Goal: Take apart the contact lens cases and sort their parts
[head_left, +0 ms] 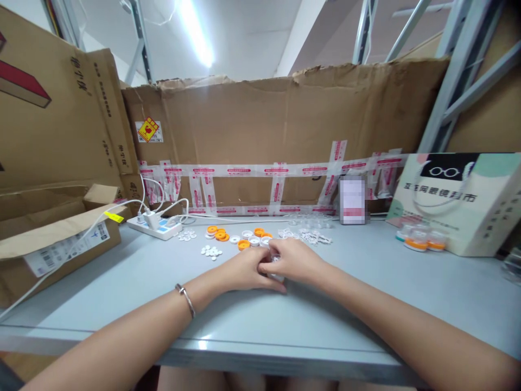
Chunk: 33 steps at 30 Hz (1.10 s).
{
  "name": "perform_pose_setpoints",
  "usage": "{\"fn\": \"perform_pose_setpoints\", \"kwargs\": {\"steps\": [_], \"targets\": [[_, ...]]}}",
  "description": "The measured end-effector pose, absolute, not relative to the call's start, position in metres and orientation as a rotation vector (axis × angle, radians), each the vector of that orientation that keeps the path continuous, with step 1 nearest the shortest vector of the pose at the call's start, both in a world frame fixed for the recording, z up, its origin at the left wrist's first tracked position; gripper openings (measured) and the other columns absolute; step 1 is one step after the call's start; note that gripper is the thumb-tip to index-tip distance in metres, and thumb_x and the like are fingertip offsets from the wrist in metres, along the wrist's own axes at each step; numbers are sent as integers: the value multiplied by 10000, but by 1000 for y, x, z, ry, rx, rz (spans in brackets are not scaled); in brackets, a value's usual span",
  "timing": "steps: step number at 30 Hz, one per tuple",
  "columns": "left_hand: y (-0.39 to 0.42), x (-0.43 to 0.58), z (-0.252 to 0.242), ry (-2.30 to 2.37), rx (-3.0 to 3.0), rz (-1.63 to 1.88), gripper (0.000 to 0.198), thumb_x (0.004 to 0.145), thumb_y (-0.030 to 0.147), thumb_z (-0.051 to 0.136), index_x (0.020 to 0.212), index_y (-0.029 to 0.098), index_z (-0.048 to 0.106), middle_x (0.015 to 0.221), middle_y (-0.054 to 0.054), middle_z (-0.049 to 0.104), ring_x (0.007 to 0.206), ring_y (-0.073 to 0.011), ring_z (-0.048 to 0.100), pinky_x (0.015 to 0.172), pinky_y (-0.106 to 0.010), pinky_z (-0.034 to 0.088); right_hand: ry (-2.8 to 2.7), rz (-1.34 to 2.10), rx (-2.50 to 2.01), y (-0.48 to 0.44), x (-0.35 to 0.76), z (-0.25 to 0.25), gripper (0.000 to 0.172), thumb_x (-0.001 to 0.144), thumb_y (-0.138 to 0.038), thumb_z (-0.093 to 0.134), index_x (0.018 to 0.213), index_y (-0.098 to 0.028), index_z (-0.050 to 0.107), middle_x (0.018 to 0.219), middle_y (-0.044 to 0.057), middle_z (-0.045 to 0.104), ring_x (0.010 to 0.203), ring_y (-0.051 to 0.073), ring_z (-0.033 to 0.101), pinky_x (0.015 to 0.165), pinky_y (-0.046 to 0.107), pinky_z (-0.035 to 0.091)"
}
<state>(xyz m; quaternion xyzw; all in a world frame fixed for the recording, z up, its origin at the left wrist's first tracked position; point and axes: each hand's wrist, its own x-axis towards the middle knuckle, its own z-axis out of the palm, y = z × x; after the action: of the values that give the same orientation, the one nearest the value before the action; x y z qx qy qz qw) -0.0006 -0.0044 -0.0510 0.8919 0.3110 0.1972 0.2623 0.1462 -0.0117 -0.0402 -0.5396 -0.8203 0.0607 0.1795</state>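
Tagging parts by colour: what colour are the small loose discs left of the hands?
White; the small discs show best in the head view.

Tabletop (154,269): glossy. Orange caps (243,245): smooth plastic. Back carton (244,125): matt cardboard. 1 bracelet (188,300): shiny metal. Held piece (278,277): plastic, probably.

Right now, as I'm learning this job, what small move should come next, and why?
Perhaps steady the clear piece with the left hand and ease the right hand back for a look: both hands meet around it, hiding much of it.
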Motion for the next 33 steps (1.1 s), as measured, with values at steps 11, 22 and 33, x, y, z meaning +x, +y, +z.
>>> {"fn": "perform_pose_setpoints", "kwargs": {"steps": [11,22,33], "targets": [[7,-6,-55,899,2257,543,314,571,348,669,751,141,516,690,29,533,636,-106,482,554,-191,360,-2339,237,-1392,-8,145,-46,165,724,-341,453,668,-187,471,622,-10,543,573,120,458,497,220,245],[10,-18,-44,805,2313,266,452,571,479,660,880,169,549,765,8,516,669,-113,453,580,-214,363,-2625,730,-977,-25,167,-14,280,735,-306,519,976,-188,441,899,28,514,748,131,453,631,232,366],[13,-19,-44,818,2325,224,411,570,450,673,837,168,540,735,25,477,653,-96,422,565,-198,321,-2503,557,-1020,-17,170,-11,222,776,-388,469,886,-196,487,631,-34,461,567,98,412,519,211,331]]}}
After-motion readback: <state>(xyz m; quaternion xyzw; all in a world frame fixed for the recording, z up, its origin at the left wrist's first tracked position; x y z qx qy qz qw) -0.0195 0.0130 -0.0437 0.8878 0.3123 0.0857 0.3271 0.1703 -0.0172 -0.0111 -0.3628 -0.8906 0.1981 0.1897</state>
